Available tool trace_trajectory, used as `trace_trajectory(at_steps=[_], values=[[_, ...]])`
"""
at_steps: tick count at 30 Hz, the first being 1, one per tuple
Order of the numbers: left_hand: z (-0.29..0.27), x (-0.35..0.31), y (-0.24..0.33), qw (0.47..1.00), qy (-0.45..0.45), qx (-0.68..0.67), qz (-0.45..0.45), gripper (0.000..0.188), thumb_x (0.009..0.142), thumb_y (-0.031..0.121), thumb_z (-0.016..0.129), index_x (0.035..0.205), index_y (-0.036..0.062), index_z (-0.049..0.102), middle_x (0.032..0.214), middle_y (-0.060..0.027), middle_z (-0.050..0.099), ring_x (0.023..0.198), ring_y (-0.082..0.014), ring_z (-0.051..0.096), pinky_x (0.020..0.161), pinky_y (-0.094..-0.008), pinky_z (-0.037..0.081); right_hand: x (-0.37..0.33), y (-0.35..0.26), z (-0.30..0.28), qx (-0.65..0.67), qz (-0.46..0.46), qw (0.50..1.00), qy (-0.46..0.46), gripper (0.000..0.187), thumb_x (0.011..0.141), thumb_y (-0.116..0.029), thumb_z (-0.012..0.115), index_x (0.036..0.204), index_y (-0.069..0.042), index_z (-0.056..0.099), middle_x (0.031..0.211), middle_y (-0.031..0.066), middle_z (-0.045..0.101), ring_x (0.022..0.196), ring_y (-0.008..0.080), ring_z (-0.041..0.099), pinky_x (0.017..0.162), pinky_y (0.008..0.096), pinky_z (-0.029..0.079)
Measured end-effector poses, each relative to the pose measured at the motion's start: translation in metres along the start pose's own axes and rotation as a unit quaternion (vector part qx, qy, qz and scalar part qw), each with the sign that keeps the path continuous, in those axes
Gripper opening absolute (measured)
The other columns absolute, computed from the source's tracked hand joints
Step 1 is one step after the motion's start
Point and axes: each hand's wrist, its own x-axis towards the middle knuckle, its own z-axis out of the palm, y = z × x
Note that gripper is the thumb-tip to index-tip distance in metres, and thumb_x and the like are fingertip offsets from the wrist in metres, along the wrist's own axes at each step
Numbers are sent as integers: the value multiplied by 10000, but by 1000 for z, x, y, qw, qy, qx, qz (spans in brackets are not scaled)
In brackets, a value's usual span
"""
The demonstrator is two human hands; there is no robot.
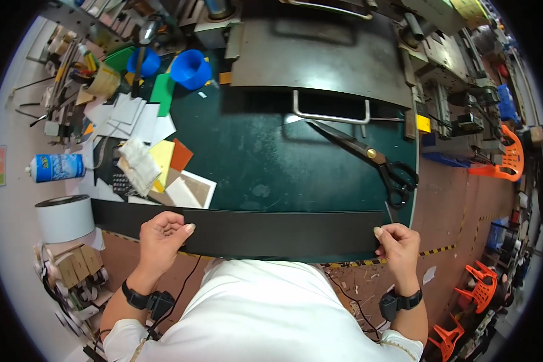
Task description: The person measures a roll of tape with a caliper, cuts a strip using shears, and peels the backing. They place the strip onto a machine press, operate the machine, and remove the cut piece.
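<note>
- Head view: a long, flat black strip (283, 234) lay along the near edge of the dark-green worktop (253, 160).
- Left hand (163, 235) pinched it, exactly where being unclear.
- Right hand (399, 242) pinched its right end.

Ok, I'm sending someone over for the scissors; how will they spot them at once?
Find the dark green worktop and look along its right side, beyond the person's right hand. The large scissors lie there, blades pointing away and leftward, below the bent metal handle. Black finger loops and a round brass-coloured pivot set them apart from the flat black strip nearby.
</note>
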Motion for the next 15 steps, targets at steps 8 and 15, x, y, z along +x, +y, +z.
trace_trajectory(at_steps=[8, 15], values=[[-2, 3, 5, 999, 5, 38, -19, 120, 876, 40, 752, 905, 32, 636, 737, 32, 623, 625, -9, 548, 544, -166, 452, -1, -4, 2, -5, 18, 1000, 11, 138, 899, -113, 751, 824, -1, 716, 643, -9, 635, 511, 51, 578, 455, 193, 455], [-11, -5, 13, 997, 28, 66, -22, 113, 887, 63, 739, 898, 30, 632, 711, 33, 607, 609, -28, 548, 522, -182, 447, 7, -3, 14, 32, 2, 999, -35, 150, 898, -127, 757, 816, -7, 717, 637, -5, 632, 520, 53, 583, 466, 205, 469]])
